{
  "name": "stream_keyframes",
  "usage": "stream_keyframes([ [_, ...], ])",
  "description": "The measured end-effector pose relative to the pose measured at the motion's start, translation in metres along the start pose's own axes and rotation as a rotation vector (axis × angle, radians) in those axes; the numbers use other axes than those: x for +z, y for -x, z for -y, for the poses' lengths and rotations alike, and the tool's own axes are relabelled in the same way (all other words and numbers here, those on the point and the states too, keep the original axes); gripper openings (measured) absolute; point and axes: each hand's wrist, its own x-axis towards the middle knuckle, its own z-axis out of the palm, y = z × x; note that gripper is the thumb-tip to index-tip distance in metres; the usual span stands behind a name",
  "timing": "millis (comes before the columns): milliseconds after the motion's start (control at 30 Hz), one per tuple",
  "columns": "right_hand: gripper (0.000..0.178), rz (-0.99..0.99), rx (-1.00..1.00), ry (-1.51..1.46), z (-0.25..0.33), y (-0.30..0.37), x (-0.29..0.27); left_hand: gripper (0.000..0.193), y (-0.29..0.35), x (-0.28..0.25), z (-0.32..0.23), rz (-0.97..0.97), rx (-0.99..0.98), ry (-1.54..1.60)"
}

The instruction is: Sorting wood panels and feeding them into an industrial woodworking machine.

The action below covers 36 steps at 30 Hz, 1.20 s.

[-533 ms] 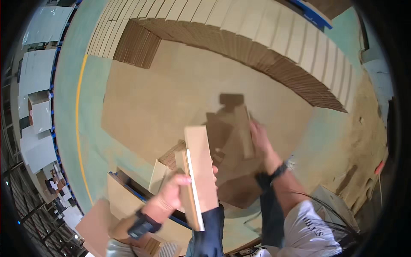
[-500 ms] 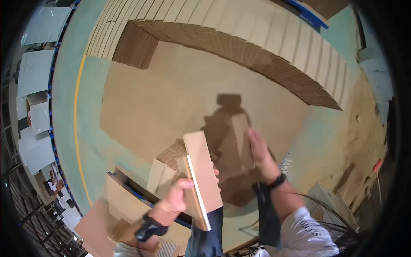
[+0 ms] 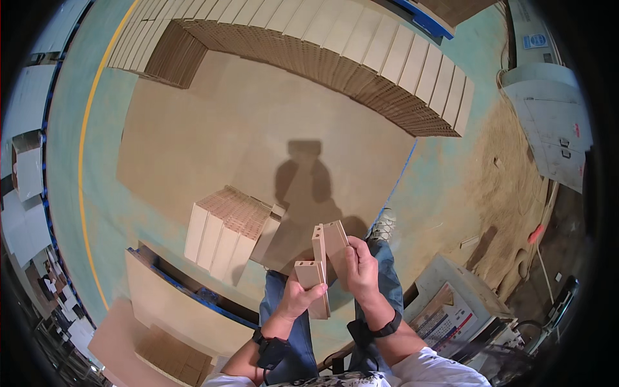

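Note:
Above my legs, my left hand [image 3: 302, 298] is closed around a pale wooden board [image 3: 310, 276] whose end faces up and shows small drilled holes. A narrow board [image 3: 318, 240], also with holes in its end, stands between my hands, touching the boards on both sides; which hand bears it I cannot tell. My right hand [image 3: 362, 266] grips another wooden board [image 3: 336, 248], tilted, with its thumb along the face. To the left, a short row of upright boards [image 3: 219, 242] stands on the brown floor sheet [image 3: 193, 142].
A long curved row of upright boards [image 3: 335, 35] lines the sheet's far side. At lower left lies a large panel [image 3: 187, 303] beside a blue-edged frame. A grey metal box [image 3: 445, 290] stands at right, with a white cabinet [image 3: 545, 116] farther off.
My right hand, earlier stretched out beside a board, has come in toward my left hand and closed on a board. The boards in my left hand have turned upright. The view has shifted right.

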Motion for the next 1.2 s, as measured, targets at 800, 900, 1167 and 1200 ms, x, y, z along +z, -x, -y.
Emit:
stream_keyframes([
  [800, 0.048, 0.178, -0.080, -0.395, -0.039, 0.029, 0.030, 0.051, 0.034, 0.000, 0.038, -0.016, -0.064, 0.165],
  [900, 0.031, 0.218, 0.190, -0.692, -0.056, 0.029, 0.027, 0.051, 0.036, 0.001, 0.038, -0.018, -0.039, 0.149],
  [1167, 0.015, 0.236, -0.368, -0.449, -0.023, 0.012, -0.019, 0.057, 0.024, -0.014, 0.021, 0.080, -0.409, 0.663],
  [1200, 0.013, 0.184, -0.547, -0.112, -0.009, 0.015, -0.017, 0.057, 0.025, -0.019, 0.019, 0.070, -0.412, 0.662],
])
